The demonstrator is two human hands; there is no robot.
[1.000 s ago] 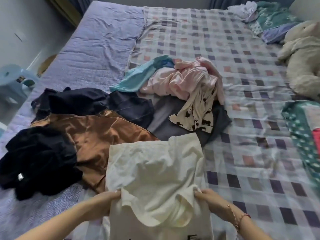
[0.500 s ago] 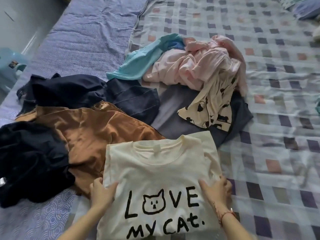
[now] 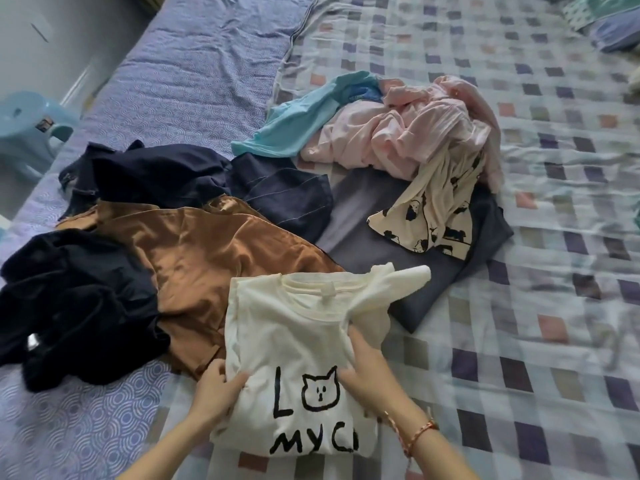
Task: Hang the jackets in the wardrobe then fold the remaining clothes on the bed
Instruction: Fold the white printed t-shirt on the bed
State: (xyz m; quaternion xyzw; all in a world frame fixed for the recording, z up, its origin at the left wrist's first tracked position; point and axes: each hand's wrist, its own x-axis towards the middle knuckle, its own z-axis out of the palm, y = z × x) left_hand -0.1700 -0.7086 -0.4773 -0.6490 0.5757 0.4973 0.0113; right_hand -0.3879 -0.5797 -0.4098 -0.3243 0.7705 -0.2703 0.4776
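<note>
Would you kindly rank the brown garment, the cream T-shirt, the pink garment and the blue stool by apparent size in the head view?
1. Brown garment and cream T-shirt: about alike; the T-shirt lies nearer the camera, so unranked.
2. Pink garment.
3. Blue stool, cut by the frame edge.

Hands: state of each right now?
Left hand: grips the left edge of the cream T-shirt.
Right hand: open, fingers flat on its folded side.

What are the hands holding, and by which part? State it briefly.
The cream T-shirt with black cat lettering: left hand grips its left edge; right hand lies on the folded-over right side, pinching or pressing cannot be told.
</note>
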